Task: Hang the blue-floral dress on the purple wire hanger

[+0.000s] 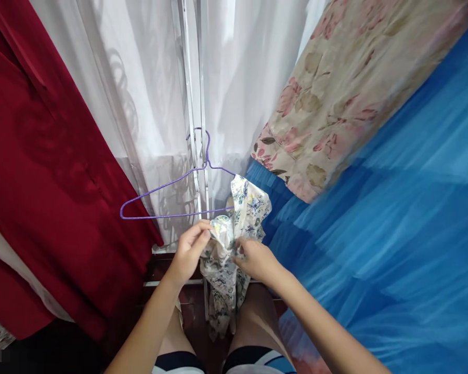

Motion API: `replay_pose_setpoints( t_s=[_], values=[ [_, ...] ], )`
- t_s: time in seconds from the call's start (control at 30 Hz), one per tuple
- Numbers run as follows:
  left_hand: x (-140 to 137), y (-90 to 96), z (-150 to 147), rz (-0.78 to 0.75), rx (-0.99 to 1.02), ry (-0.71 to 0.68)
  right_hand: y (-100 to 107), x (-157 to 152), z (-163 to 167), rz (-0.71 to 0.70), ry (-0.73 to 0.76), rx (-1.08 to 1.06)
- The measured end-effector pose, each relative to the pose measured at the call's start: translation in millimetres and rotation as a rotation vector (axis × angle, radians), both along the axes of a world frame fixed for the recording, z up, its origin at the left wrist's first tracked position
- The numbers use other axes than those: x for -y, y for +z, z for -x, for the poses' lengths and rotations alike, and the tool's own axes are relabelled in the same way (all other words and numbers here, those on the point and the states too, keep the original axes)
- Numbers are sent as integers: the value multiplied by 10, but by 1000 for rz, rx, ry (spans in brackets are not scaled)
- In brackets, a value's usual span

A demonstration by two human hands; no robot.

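A purple hanger (159,187) hangs in front of me, hooked by a metal rack. Its right end is inside a shoulder of a white floral garment (253,205), while its left arm is bare. My left hand (190,248) pinches the edge of the garment's other side between thumb and fingertips, below the hanger's lower bar. On the right, my right hand (256,258) is closed on the cloth near the middle of the garment. The rest of the fabric droops down between my legs.
A white metal rack (190,78) with upright bars stands before white curtains (140,78). Red cloth (62,156) hangs at the left. To the right are a beige floral cloth (315,109) and a large blue tulle garment (374,249). Dark tiled floor (193,298) shows below.
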State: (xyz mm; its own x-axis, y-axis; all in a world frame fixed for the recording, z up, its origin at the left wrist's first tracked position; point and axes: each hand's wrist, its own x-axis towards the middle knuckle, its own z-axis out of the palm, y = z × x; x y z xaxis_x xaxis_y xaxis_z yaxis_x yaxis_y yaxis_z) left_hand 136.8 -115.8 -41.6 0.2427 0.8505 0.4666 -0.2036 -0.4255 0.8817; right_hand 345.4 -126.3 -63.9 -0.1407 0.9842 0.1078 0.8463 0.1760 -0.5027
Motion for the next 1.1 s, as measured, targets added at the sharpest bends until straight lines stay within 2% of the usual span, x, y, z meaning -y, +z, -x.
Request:
replay_pose_setpoints(
  t_s=[0.1, 0.13, 0.2, 0.23, 0.3, 0.37, 0.43, 0.57, 0.67, 0.8, 0.87, 0.93, 1.0, 1.1],
  values=[
    [82, 85, -187, -125, -139, -12, 170, 193, 144, -100, 281, -256],
    [97, 96, -237, -157, -188, -1, 198, 233, 194, -71, 373, -382],
    [100, 84, -305, -212, -287, 52, 211, 274, 261, 70, 464, -605],
    [86, 55, -321, -224, -324, 56, 204, 280, 271, 141, 474, -684],
    [35, -60, -316, -179, -369, -50, 193, 279, 235, 228, 461, -770],
    [-24, -238, -274, -82, -386, -214, 204, 273, 139, 256, 435, -797],
    [-76, -431, -214, -63, -440, -274, 231, 270, 17, 266, 392, -810],
    [-169, -689, -79, -280, -728, -152, 251, 291, -153, 288, 332, -729],
    [-262, -815, 59, -344, -991, -18, 235, 330, -154, 286, 343, -613],
    [-384, -1043, 415, -278, -1150, 102, 211, 346, -93, 279, 380, -476],
    [-421, -1130, 696, -242, -1181, 140, 199, 317, -91, 232, 371, -404],
    [-440, -1136, 1027, -212, -1215, 179, 198, 263, -115, 170, 349, -335],
    [-452, -1032, 1368, -190, -1237, 224, 216, 179, -144, 99, 333, -303],
    [-479, -692, 1781, -217, -1255, 379, 280, -27, -146, -67, 292, -287]
  ],
)
